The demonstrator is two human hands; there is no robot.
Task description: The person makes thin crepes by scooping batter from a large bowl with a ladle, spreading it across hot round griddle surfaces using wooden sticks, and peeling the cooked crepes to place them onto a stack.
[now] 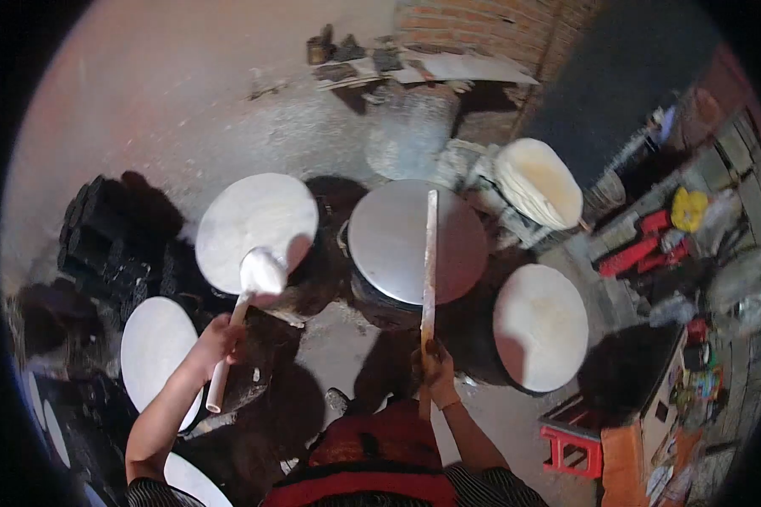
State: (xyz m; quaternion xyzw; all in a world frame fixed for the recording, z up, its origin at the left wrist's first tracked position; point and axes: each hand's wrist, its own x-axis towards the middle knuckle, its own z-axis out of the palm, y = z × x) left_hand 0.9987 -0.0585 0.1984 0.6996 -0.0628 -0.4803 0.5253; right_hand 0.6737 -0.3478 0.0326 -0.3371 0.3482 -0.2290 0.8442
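Note:
My left hand [220,345] is closed round the wooden handle of a ladle [263,272]. The ladle's bowl, filled with something white, is over the near edge of a round white surface [258,221]. My right hand [436,372] grips a long flat wooden stick [430,262], which points away from me across a metal lid [389,241] on a large pot. Whether the stick touches the lid I cannot tell. To the right is another round white surface [540,328], and to the left a further one [159,359].
Black cylindrical blocks [101,228] are stacked at the left. A round container with pale folded sheets [539,183] stands at the back right. A red stool [572,451] is at the lower right, beside a box-like table [661,406]. Red and yellow bags lie farther right.

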